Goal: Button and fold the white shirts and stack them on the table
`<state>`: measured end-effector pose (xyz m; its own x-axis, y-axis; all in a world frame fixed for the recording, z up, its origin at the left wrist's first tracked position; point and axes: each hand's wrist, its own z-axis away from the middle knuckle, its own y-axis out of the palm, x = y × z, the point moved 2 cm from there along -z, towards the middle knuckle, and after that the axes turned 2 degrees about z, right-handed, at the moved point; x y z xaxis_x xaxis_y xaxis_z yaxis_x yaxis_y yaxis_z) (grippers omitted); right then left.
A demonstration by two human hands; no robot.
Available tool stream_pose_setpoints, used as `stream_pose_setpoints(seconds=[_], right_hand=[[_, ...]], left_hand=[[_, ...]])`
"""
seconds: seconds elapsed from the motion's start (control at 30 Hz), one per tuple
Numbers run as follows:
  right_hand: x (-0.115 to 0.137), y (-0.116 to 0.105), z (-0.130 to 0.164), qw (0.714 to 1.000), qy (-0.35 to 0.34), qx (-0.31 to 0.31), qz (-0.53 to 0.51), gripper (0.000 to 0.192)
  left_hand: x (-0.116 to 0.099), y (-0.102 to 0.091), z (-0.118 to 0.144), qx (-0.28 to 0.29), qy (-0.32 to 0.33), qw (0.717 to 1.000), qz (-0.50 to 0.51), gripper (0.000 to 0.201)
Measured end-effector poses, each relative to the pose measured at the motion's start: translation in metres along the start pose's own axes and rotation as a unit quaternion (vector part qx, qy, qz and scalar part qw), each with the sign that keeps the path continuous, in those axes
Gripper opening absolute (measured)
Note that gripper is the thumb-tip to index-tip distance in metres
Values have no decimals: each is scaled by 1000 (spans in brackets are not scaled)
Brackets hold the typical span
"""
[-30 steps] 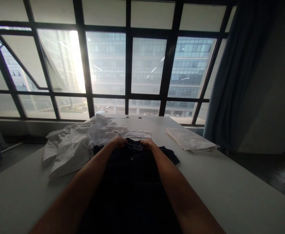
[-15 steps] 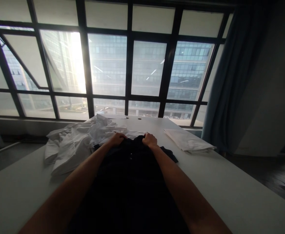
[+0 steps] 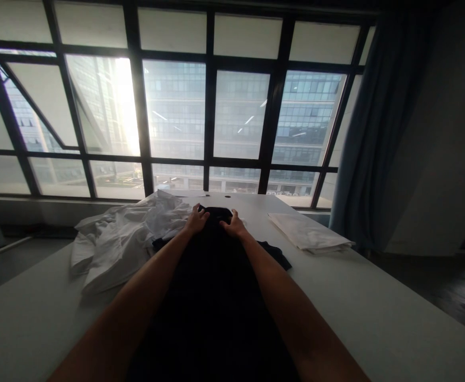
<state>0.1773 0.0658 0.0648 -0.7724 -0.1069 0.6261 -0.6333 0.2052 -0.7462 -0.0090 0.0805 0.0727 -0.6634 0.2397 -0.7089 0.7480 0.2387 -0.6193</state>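
A dark shirt point(image 3: 216, 276) with a collar lies lengthwise over the table in front of me, its lower part lost in shadow between my forearms. My left hand point(image 3: 196, 218) grips the left side of the collar, thumb inward. At the collar's right side, my right hand point(image 3: 234, 223) pinches the fabric between thumb and fingers. The collar point(image 3: 218, 211) stands up between both hands. Dark sleeves spread out on either side beneath my wrists.
Crumpled white cloth point(image 3: 125, 233) is heaped on the left of the white table point(image 3: 376, 313). A flat white folded piece point(image 3: 310, 232) lies on the right. Beyond the table's far edge are windows point(image 3: 177, 111), with a blue curtain point(image 3: 366, 143) at right.
Both hands have moved slightly up and closer together. The collar is now raised between them, and the front buttons seen before are no longer visible.
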Motion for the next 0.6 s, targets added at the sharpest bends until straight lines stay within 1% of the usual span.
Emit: stream_pose_setpoints(seconds=[0.07,0.1,0.17,0.2,0.23,0.27,0.33,0.37,0.43,0.5,0.53,0.6], right_hand=[[9,2,9,997,-75,-4,35,53],[11,2,16,992,-108,4,61,52],[12,2,34,981,-150,22,117,41],[10,2,43,977,-156,41,138,33],[6,2,53,975,-148,72,151,26],[2,4,62,972,-129,112,159,24],[-8,10,77,964,-89,183,169,34],[-12,13,82,960,-82,199,179,39],[-18,18,87,955,-89,184,214,51],[-22,21,86,951,-100,144,256,58],[-23,22,85,947,-104,133,273,58],[-24,23,82,940,-114,131,292,53]], left_hand=[[-4,4,7,36,45,998,-24,62],[-4,5,14,58,75,995,-42,61],[1,4,33,110,124,982,-90,48],[6,4,44,141,132,974,-114,41],[12,5,55,173,127,968,-133,35],[18,6,67,209,118,960,-147,34],[28,14,87,271,113,941,-171,42],[32,18,95,284,114,935,-177,48],[36,29,105,278,111,932,-203,56],[37,38,108,252,95,933,-237,56],[36,41,108,241,86,934,-251,55],[31,47,107,223,80,933,-270,54]])
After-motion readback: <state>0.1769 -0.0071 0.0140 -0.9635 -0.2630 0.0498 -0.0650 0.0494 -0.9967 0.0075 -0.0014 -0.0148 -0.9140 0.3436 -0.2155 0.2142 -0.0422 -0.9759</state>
